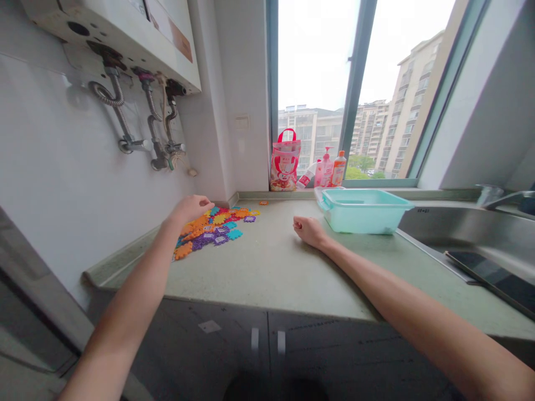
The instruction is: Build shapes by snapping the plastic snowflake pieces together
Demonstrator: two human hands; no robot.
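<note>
While the left grip is by the pieces, the tub lies crosswise.

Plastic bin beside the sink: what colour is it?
The bin is translucent turquoise, shown best in the head view.

No legible text or numbers.

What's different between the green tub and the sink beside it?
The tub looks like pale green plastic, while the sink is grey metal. The tub stands on the counter; the sink is set into it. The tub is smaller than the sink. Both are open at the top.
</note>
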